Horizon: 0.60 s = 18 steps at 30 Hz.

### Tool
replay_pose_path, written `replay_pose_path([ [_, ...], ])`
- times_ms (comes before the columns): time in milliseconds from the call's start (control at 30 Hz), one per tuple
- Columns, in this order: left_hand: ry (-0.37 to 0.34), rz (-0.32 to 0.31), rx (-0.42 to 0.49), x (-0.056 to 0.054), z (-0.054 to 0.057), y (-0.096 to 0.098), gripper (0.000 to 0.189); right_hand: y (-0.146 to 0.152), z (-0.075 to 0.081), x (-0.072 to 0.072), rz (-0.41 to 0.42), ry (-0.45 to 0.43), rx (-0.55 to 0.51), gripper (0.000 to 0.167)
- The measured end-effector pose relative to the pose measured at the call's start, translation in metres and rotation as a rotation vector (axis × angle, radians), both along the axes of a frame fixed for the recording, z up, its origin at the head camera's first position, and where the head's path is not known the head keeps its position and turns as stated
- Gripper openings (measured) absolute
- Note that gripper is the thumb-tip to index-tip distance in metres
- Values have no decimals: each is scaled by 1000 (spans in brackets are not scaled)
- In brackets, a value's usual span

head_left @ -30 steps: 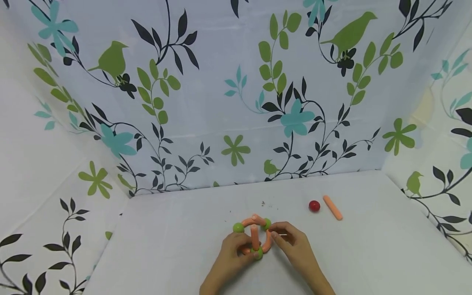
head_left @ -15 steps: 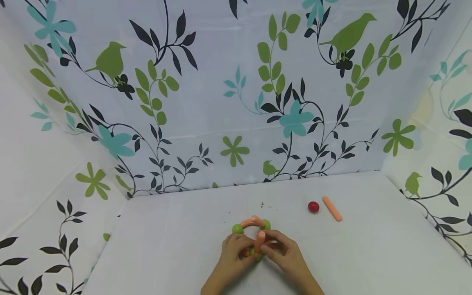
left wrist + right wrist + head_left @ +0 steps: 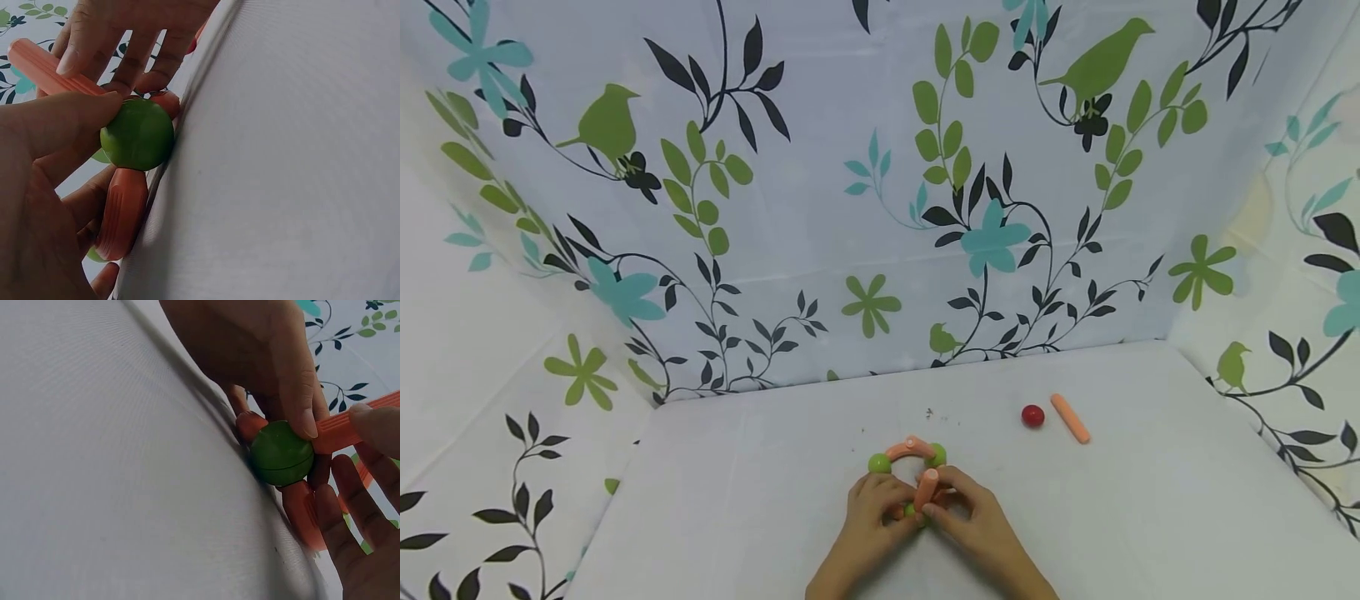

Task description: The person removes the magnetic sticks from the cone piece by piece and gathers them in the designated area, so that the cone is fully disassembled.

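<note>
A ring of curved orange rods (image 3: 910,447) joined by green balls (image 3: 879,463) lies on the white table. From the near green ball (image 3: 137,134) a straight orange rod (image 3: 927,490) rises at a tilt. My left hand (image 3: 874,508) holds that near ball, its thumb against the spot where the rod meets it and fingers wrapped behind. With thumb and forefinger my right hand (image 3: 973,510) pinches the straight rod, other fingers spread loosely beside the ring in the right wrist view. The hands cover much of the ring's near half in the head view.
Beyond the right hand lie a red ball (image 3: 1033,416) and a loose straight orange rod (image 3: 1070,418). Cloth (image 3: 805,208) printed with birds and leaves hangs behind the table (image 3: 737,483) and at its sides.
My right hand has moved left from the ring's right side onto the straight rod, which now leans right instead of standing nearly upright. The left hand keeps its place at the ball.
</note>
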<state>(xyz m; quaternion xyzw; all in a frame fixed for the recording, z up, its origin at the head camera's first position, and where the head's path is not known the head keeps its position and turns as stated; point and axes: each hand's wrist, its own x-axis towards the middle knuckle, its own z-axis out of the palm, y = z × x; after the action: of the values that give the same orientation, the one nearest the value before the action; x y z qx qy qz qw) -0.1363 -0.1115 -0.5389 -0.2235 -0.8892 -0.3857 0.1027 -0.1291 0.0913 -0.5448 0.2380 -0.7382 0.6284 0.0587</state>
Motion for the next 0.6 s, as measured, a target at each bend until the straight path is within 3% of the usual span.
replay_pose_path([
  [100,-37,5,16,1,0,-1,13,0,0,1,13,-10,-18,27],
  [333,-17,22,29,1,0,0,12,-1,0,-2,93,132,-102,28],
  [600,-34,16,20,0,1,0,15,6,1,0,-10,99,-62,29],
])
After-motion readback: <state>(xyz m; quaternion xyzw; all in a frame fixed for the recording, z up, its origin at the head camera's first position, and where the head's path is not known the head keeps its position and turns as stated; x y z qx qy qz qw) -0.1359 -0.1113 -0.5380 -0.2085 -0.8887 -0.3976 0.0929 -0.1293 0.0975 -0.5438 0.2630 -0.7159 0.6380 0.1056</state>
